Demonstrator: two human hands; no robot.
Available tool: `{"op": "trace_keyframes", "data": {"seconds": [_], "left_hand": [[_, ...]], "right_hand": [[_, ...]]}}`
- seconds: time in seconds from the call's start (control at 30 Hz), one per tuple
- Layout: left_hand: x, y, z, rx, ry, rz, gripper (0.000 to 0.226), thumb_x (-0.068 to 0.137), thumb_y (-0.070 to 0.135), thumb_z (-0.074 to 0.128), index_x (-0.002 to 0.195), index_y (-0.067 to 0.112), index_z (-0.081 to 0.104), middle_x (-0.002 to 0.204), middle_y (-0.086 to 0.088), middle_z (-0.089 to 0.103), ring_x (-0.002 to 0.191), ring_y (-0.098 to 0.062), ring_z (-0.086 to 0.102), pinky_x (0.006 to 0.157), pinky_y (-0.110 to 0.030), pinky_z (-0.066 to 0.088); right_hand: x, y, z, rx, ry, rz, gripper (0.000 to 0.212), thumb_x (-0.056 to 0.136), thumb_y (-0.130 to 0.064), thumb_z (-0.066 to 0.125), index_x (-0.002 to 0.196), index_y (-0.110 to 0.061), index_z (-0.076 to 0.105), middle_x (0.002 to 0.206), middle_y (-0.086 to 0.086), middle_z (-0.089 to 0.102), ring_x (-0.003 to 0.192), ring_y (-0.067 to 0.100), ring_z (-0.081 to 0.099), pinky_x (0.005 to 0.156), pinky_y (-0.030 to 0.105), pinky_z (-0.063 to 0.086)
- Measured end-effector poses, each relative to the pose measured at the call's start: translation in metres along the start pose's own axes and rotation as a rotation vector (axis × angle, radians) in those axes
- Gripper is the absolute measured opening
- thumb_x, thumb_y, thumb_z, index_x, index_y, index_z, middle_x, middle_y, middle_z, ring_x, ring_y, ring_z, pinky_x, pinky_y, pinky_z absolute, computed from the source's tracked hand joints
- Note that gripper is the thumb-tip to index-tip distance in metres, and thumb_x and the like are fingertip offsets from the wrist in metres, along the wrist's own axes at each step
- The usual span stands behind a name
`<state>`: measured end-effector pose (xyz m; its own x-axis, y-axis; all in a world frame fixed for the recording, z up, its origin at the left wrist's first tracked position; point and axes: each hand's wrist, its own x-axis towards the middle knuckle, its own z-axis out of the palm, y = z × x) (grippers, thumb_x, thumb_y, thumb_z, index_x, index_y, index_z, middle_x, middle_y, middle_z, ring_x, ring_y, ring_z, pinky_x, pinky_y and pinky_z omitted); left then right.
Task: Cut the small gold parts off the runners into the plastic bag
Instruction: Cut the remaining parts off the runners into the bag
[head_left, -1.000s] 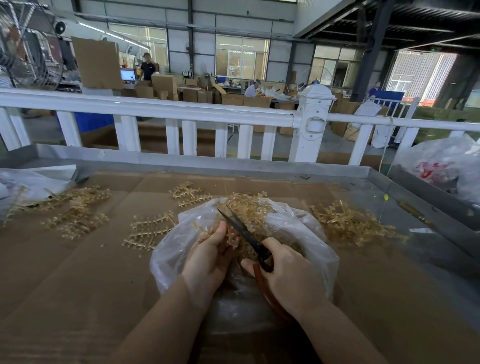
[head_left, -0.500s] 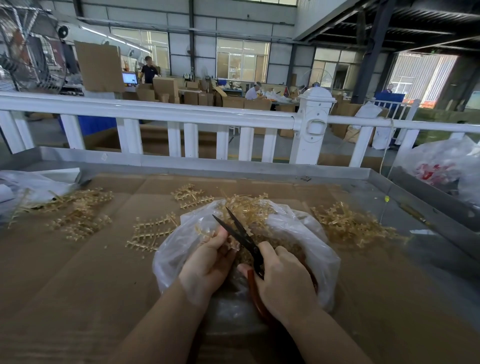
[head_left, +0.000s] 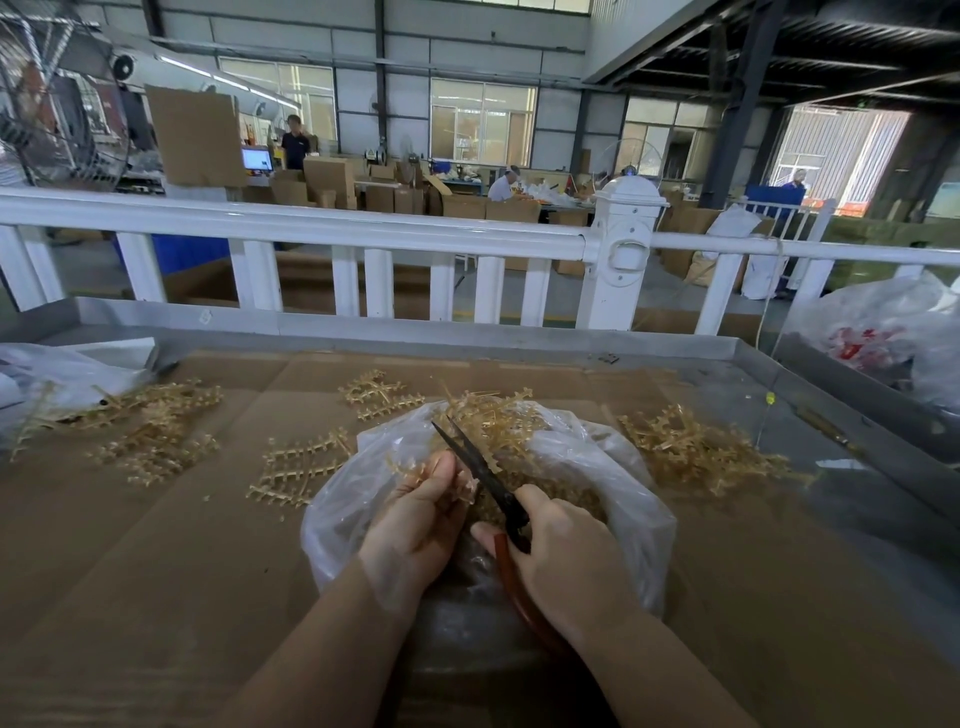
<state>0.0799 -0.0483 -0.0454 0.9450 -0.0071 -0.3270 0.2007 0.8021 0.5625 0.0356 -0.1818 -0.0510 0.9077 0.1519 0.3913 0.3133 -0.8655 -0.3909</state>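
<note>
Left hand (head_left: 415, 525) pinches runner (head_left: 415, 470) | right hand (head_left: 566, 551) grips scissors (head_left: 483, 470) | cardboard-lined table (head_left: 156, 561) | warehouse

bench (head_left: 467, 338) | cardboard sheet (head_left: 156, 571) | gold runners (head_left: 306, 467) | plastic bag (head_left: 618, 467)

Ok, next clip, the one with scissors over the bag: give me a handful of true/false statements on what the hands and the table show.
1. The right hand holds the black-bladed scissors with red-brown handles. True.
2. The scissor blades are fully closed. False: they are slightly parted at the tips.
3. The left hand pinches a gold plastic runner piece over the clear plastic bag. True.
4. The bag holds nothing. False: small gold parts lie inside.
5. Flat gold runner frames lie on the brown cardboard sheet left of the bag. True.
</note>
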Motion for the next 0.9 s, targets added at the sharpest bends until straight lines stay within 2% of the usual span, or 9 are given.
{"op": "trace_keyframes", "data": {"seconds": [0.2,0.3,0.4,0.47,0.67,0.8,0.9], "left_hand": [[0.0,-0.0015,0.0007,-0.01,0.028,0.001,0.041,0.093,-0.001,0.052,0.135,-0.004,0.049,0.141,-0.021,0.049,0.129,-0.029,0.05,0.111,-0.042,0.038],[0.0006,-0.0016,-0.0007,0.011,0.026,-0.005,0.039,0.093,0.0,0.052,0.131,-0.004,0.052,0.134,-0.02,0.055,0.123,-0.03,0.054,0.109,-0.043,0.04],[0.0016,-0.0017,-0.0027,0.031,-0.004,-0.018,0.025,0.094,0.0,0.051,0.117,-0.003,0.06,0.113,-0.017,0.063,0.098,-0.024,0.062,0.099,-0.04,0.047],[0.0029,-0.0016,-0.0034,0.033,-0.004,-0.022,0.023,0.094,0.0,0.051,0.114,-0.001,0.06,0.102,-0.014,0.064,0.09,-0.021,0.062,0.093,-0.037,0.049],[0.0035,-0.0011,-0.0026,0.039,0.012,-0.032,0.03,0.094,0.002,0.052,0.123,-0.003,0.058,0.104,-0.015,0.068,0.09,-0.023,0.066,0.071,-0.032,0.059],[0.0038,-0.0004,-0.0025,0.048,0.022,-0.041,0.033,0.095,0.004,0.052,0.127,-0.002,0.057,0.125,-0.018,0.062,0.106,-0.026,0.063,0.08,-0.035,0.058],[0.004,0.0008,-0.0031,0.06,0.017,-0.048,0.033,0.095,0.004,0.052,0.127,-0.001,0.058,0.126,-0.016,0.062,0.099,-0.023,0.064,0.073,-0.032,0.058]], "right_hand": [[-0.0006,-0.0018,0.0016,-0.045,0.0,-0.005,0.038,0.088,-0.064,0.045,0.102,-0.029,0.049,0.08,-0.01,0.049,0.08,0.013,0.057,0.066,0.021,0.038],[-0.0018,-0.0035,0.0019,-0.072,0.018,-0.013,0.037,0.089,-0.063,0.043,0.105,-0.03,0.048,0.084,-0.01,0.053,0.077,0.009,0.052,0.065,0.018,0.037],[-0.0031,-0.0054,0.0026,-0.069,0.028,-0.004,0.035,0.091,-0.061,0.042,0.105,-0.03,0.048,0.093,-0.007,0.06,0.084,0.01,0.058,0.069,0.018,0.041],[-0.0028,-0.006,0.0024,-0.063,0.024,0.003,0.034,0.091,-0.06,0.043,0.106,-0.03,0.048,0.093,-0.007,0.06,0.085,0.01,0.059,0.07,0.017,0.041],[0.0004,-0.0034,0.0012,-0.063,0.004,-0.009,0.035,0.09,-0.061,0.043,0.103,-0.029,0.048,0.09,-0.007,0.061,0.084,0.011,0.06,0.072,0.021,0.047],[0.0002,-0.0018,0.001,-0.078,0.003,-0.015,0.033,0.089,-0.063,0.044,0.097,-0.032,0.046,0.08,-0.012,0.049,0.077,0.008,0.052,0.066,0.019,0.039],[0.0005,-0.0019,0.0012,-0.088,0.014,-0.016,0.035,0.088,-0.065,0.044,0.1,-0.032,0.048,0.08,-0.014,0.045,0.074,0.006,0.045,0.065,0.018,0.034]]}}
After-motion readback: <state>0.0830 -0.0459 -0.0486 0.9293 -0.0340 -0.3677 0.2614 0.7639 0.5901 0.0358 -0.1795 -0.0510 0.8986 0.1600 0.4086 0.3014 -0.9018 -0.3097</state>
